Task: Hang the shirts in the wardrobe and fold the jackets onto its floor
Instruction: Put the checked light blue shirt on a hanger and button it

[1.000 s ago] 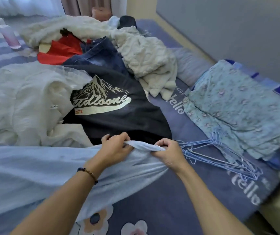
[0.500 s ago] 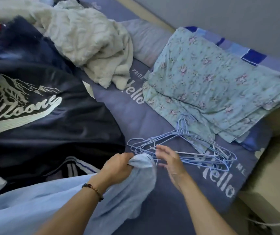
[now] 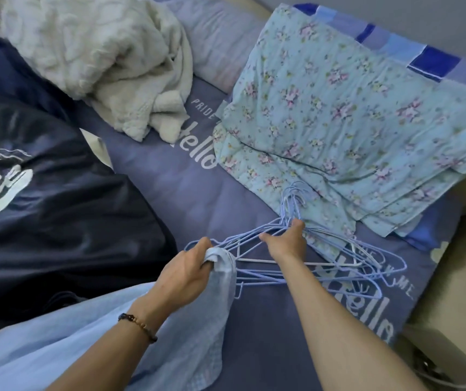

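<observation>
A light blue shirt [image 3: 90,334] lies across the near part of the bed. My left hand [image 3: 186,266] grips a bunched end of it. A pile of several blue wire hangers [image 3: 347,266] lies on the purple bedsheet [image 3: 198,198] to the right. My right hand [image 3: 285,241] reaches into the pile, fingers stretched onto the hanger necks, thumb spread to the left. Whether it has closed on a hanger is not visible. A dark navy jacket [image 3: 51,198] with a white printed logo lies to the left.
A cream knitted garment [image 3: 107,57] is heaped at the back. A folded floral light blue cloth [image 3: 344,114] covers the right side of the bed on a blue checked pillow [image 3: 432,63]. A beige box [image 3: 463,277] stands beside the bed at right.
My right hand let go of the shirt and moved right and forward onto the hangers. My left hand kept its hold on the shirt. The view swung right and closer.
</observation>
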`<state>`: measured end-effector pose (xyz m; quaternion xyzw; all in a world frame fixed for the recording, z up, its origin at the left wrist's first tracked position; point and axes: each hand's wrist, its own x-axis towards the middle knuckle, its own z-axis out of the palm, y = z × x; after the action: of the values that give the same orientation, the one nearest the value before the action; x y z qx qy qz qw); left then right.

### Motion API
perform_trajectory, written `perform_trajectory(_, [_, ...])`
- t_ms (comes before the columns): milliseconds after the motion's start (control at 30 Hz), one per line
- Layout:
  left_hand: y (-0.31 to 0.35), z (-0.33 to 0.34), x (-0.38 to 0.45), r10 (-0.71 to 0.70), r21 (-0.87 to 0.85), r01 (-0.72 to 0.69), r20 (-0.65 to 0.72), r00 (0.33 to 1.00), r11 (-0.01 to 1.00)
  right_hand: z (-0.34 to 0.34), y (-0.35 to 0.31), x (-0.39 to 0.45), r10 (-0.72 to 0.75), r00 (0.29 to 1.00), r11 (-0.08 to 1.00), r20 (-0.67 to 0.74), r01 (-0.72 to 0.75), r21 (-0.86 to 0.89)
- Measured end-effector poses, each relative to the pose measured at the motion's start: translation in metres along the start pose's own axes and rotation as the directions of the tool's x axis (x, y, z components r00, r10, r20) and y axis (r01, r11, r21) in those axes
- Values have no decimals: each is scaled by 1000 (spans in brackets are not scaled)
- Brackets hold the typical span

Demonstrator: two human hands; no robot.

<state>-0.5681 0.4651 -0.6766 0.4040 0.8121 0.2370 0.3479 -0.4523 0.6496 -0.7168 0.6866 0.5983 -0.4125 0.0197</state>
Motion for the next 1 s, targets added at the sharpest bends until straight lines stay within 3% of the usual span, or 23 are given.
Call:
perform_trajectory(100, [10, -3, 8, -28, -16, 27, -30, 999, 1000, -6, 5, 12, 25, 998, 999, 49, -27, 37])
perform_trajectory(333, [29, -13, 3, -58, -22, 60, 72, 996, 998, -26, 25, -14, -47, 996, 999, -78, 48, 16])
perform_trajectory(500, [56, -26, -11, -78, 6, 78, 55, 995, 997, -51, 32, -52, -113, 993, 975, -24, 115, 190])
perform_trajectory(633, [84, -40, -27, -5, -6, 5, 79, 997, 1000, -80, 25, -76, -18, 998, 898, 60, -10, 440])
perform_trajectory(733, [111, -50, -39, 90, -35, -87, 76, 993, 996, -108, 26, -97, 21, 998, 871, 55, -45, 489])
perform_trajectory(800, [134, -55, -49, 161, -39, -159, 59, 985, 987, -127, 30, -110, -37, 999, 930, 6, 33, 366])
perform_trajectory(867, [157, -57, -56, 220, -31, -219, 49, 974, 975, -144, 38, -122, -147, 985, 984, -93, 155, 83])
perform_trajectory(1000, [196, -55, -61, 286, -10, -286, 63, 956, 958, -180, 59, -141, -265, 938, 917, -221, 174, -360])
